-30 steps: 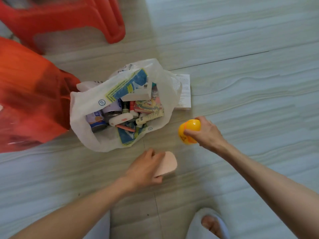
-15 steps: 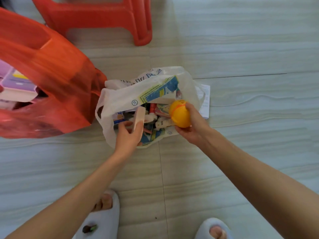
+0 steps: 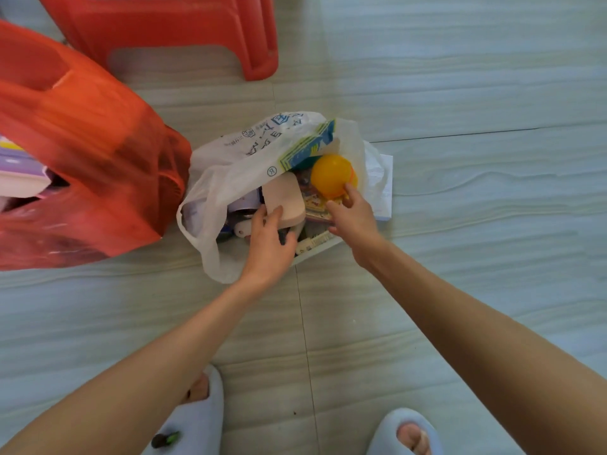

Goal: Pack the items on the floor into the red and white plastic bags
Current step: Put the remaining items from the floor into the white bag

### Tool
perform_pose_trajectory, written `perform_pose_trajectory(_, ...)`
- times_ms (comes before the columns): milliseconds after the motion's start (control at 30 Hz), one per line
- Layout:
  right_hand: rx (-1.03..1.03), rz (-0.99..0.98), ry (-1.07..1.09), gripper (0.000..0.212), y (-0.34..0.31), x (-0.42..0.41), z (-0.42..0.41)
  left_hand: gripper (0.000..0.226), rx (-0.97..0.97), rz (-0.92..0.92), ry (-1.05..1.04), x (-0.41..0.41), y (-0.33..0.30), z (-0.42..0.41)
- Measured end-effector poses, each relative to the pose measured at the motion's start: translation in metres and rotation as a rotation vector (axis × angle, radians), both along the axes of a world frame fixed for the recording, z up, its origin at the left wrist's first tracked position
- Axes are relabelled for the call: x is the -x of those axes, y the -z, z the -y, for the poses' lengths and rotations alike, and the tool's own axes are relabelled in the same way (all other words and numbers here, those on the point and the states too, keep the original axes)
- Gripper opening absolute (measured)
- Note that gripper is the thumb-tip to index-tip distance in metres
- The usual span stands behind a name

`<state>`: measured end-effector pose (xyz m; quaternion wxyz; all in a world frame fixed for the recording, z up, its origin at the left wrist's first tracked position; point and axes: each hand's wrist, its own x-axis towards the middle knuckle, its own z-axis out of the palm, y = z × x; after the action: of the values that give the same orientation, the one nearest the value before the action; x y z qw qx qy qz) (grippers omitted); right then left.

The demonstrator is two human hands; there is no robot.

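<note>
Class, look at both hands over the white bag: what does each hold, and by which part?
Left hand grips the pink sponge at its near end. Right hand touches the yellow ball's near side with its fingers.

White plastic bag [image 3: 230,172] on floor before me, red plastic bag [image 3: 85,152] touching its left. My left hand [image 3: 269,244], right hand [image 3: 354,218] over its mouth. Red plastic stool [image 3: 170,24] behind both.

Two plastic bags [image 3: 82,152] [image 3: 230,165], one red stool [image 3: 170,24], two slippers [image 3: 197,421] [image 3: 387,435], one yellow ball [image 3: 330,175].
</note>
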<state>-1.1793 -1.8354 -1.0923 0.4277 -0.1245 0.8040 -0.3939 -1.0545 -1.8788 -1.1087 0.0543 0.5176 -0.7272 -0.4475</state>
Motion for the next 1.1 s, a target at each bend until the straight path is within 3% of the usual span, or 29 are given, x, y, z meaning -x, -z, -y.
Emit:
perform_pose_trajectory(167, -0.01, -0.15, 0.089, 0.016, 0.004, 0.009, -0.024, 0.062, 0.18, 0.172, 0.273, -0.01, 0.007, -0.011)
perform_pose_trajectory(267, -0.077, -0.362, 0.055, 0.019, 0.012, 0.025, -0.044, 0.061, 0.36, 0.116, 0.325, -0.015, 0.005, -0.027)
perform_pose_trajectory(367, -0.221, -0.677, -0.243, 0.025, 0.027, 0.048, -0.066, 0.056, 0.515, 0.047, 0.499, -0.017, 0.019, -0.047)
perform_pose_trajectory(533, -0.38, -0.757, -0.733, 0.062, 0.055, 0.073, -0.082, 0.063, 0.323, 0.26, 0.966, -0.001, 0.04, -0.068)
perform_pose_trajectory(633, -0.45, -0.81, -0.942, 0.067, 0.065, 0.075, -0.093, 0.068, 0.255, 0.452, 1.124, 0.004, 0.048, -0.059)
perform_pose_trajectory(733, -0.363, -0.862, -0.88, 0.057, 0.065, 0.076, -0.106, 0.067, 0.243, 0.48, 1.138, 0.004, 0.052, -0.057)
perform_pose_trajectory(800, -0.224, -0.986, -0.762, 0.035, 0.061, 0.076, -0.117, 0.064, 0.238, 0.491, 1.127, 0.004, 0.053, -0.06)
perform_pose_trajectory(900, -0.25, -1.093, -0.54, 0.025, 0.055, 0.078, -0.132, 0.062, 0.21, 0.482, 1.085, 0.006, 0.054, -0.062)
perform_pose_trajectory(933, -0.292, -1.042, -0.441, 0.03, 0.055, 0.078, -0.133, 0.061, 0.209, 0.471, 1.079, 0.006, 0.054, -0.061)
perform_pose_trajectory(1000, -0.47, -0.805, -0.291, 0.061, 0.054, 0.08, -0.13, 0.061, 0.22, 0.455, 1.073, 0.004, 0.055, -0.06)
perform_pose_trajectory(1100, -0.658, -0.588, -0.273, 0.092, 0.051, 0.079, -0.116, 0.061, 0.203, 0.449, 1.097, 0.004, 0.055, -0.058)
